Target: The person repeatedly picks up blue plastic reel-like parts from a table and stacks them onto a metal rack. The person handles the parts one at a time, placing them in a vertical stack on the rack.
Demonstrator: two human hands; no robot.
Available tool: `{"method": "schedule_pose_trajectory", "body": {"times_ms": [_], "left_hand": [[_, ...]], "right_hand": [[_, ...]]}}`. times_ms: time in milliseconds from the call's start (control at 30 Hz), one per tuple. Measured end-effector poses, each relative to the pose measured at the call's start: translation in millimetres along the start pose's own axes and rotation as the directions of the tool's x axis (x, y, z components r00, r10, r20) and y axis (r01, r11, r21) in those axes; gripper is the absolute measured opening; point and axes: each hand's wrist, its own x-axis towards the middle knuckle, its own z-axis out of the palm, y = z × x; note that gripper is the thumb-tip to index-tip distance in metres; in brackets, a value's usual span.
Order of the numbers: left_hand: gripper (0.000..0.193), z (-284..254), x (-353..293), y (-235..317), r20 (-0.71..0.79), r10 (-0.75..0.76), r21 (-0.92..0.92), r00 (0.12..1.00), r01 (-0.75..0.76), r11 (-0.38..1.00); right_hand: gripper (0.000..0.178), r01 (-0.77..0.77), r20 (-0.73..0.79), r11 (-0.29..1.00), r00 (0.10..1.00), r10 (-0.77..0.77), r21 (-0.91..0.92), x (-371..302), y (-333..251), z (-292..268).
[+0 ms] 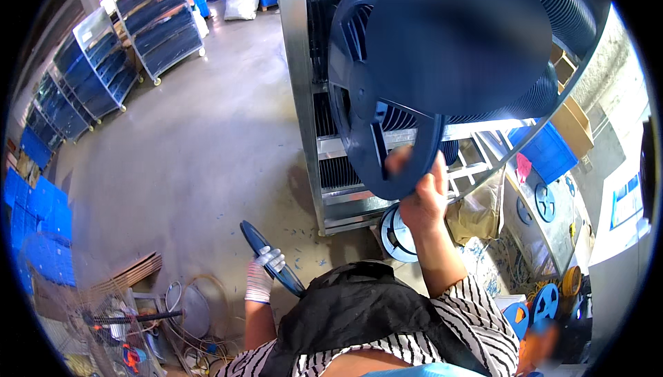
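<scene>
My right hand (426, 201), bare, is closed round the lower rim of a large dark blue plastic reel flange (359, 135) with wide cut-out openings. The flange stands tilted at the front of a metal rack (298, 87) filled with rows of similar discs. A dark blurred oval covers the flange's upper right part and the rack behind it. Low on the left, my left hand (266, 273), in a white glove, grips a second blue flange (255, 239), seen nearly edge-on and held over the floor.
Wheeled racks (159, 28) stand at the far left, with blue crates (41, 218) nearer. A wire cage (103, 328) is at the lower left. To the right are a blue bin (549, 156), a brown sack (478, 212) and a reel (397, 235) below the rack.
</scene>
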Motion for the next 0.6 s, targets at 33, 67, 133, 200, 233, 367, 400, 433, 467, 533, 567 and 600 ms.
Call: {"method": "schedule_pose_trajectory", "body": {"times_ms": [33,67,133,200,233,367,400,433,467,533,567,600], "left_hand": [[0.032,2.5,3.4,-0.7,-0.007,-0.009,0.01,1.0,0.01,1.0],[0.033,4.8,6.4,-1.7,-0.015,-0.018,0.019,1.0,0.018,1.0],[0.035,2.4,9.5,-4.5,-0.008,-0.003,0.035,1.0,0.003,0.999],[0.034,-2.0,8.9,-5.6,0.013,-0.016,0.026,1.0,0.015,1.0],[0.034,-3.4,8.1,-6.2,0.023,-0.022,0.019,1.0,0.021,1.0],[0.028,-6.1,-3.2,-9.0,0.023,-0.02,-0.05,1.0,0.021,0.999],[0.024,-3.9,-8.2,-7.0,0.006,-0.022,-0.044,1.0,0.022,0.999],[0.024,-6.6,-9.3,-8.2,0.004,-0.021,-0.053,1.0,0.021,0.998],[0.024,-11.2,-10.0,-10.2,0.003,-0.022,-0.062,1.0,0.022,0.998],[0.025,-19.3,-12.0,-10.8,0.003,-0.034,-0.088,0.999,0.034,0.996],[0.026,-21.5,-11.5,-12.5,-0.01,-0.024,-0.096,1.0,0.023,0.995],[0.026,-21.9,-12.4,-12.7,-0.022,-0.015,-0.102,1.0,0.013,0.995]], "right_hand": [[0.04,0.004,0.009,1.0,1.0,-0.004,0.004,6.9,8.6,2.3],[0.037,-0.008,-0.015,1.0,1.0,0.008,0.004,12.7,16.6,4.9],[0.032,-0.011,-0.035,1.0,0.999,0.011,-0.01,25.6,40.8,5.0],[0.031,-0.028,-0.066,1.0,0.997,0.028,-0.008,37.5,58.5,8.4],[0.031,-0.042,-0.055,0.999,0.998,0.04,-0.021,43.4,64.7,8.0],[0.031,0.008,-0.11,0.988,0.994,-0.025,-0.156,64.8,88.3,5.4],[0.034,-0.018,-0.157,0.978,0.987,-0.015,-0.208,69.7,97.4,-0.1],[0.037,0.094,-0.095,0.732,0.972,-0.213,-0.675,76.5,101.8,-10.5],[0.04,0.168,-0.061,0.565,0.929,-0.364,-0.808,81.4,106.8,-15.5],[0.051,0.191,-0.011,0.289,0.817,-0.576,-0.938,83.6,113.3,-16.3],[0.06,0.207,-0.009,0.303,0.812,-0.584,-0.93,83.4,119.2,-21.7],[0.063,0.202,0.043,0.204,0.804,-0.593,-0.958,80.1,125.4,-25.9]]}}
